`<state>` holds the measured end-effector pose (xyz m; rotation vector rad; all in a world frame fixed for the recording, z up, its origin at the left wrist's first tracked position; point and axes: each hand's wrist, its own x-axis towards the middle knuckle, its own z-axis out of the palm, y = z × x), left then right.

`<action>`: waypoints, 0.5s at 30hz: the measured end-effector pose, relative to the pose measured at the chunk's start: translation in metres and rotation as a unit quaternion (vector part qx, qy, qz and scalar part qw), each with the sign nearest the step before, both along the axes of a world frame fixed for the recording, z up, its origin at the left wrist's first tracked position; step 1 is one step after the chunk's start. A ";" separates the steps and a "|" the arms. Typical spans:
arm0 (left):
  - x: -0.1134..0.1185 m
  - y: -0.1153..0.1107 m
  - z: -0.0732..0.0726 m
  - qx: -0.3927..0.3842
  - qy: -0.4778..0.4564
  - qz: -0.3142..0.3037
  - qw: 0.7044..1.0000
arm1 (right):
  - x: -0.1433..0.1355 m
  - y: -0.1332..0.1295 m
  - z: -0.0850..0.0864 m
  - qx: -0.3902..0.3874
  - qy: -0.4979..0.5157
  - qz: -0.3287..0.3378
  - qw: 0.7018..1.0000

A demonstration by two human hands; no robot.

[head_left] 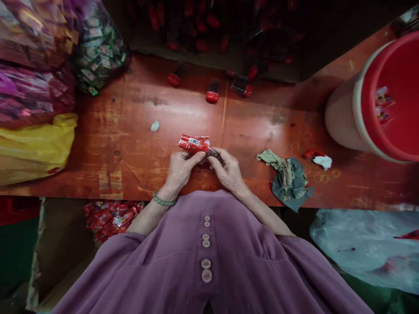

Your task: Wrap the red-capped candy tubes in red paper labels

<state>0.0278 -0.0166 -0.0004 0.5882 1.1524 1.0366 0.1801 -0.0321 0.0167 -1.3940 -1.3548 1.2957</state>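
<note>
Near the table's front edge, a red printed wrapper [194,142] with a barcode lies across the fingers of my left hand [182,168], which pinches it. A small clear container with dark contents [214,154] meets the wrapper's right end. My right hand [229,169] has its thumb and fingers closed round that container. The two thumbs are close together; the fingers beneath are mostly hidden. Farther back on the table lie similar red-capped containers [212,90], one of them [176,74] to the left and another [241,85] to the right.
A dark box [216,54] of red-capped containers stands at the back of the orange table [131,113]. Filled bags [98,52] and a yellow bag [39,148] are left. Rags [290,176], rubber bands and a red-rimmed bucket [343,109] are right. Red packets [111,216] sit below left.
</note>
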 end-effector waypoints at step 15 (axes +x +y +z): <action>0.004 0.004 0.016 0.026 -0.099 0.062 0.993 | -0.006 0.003 -0.001 -0.118 0.165 0.059 0.978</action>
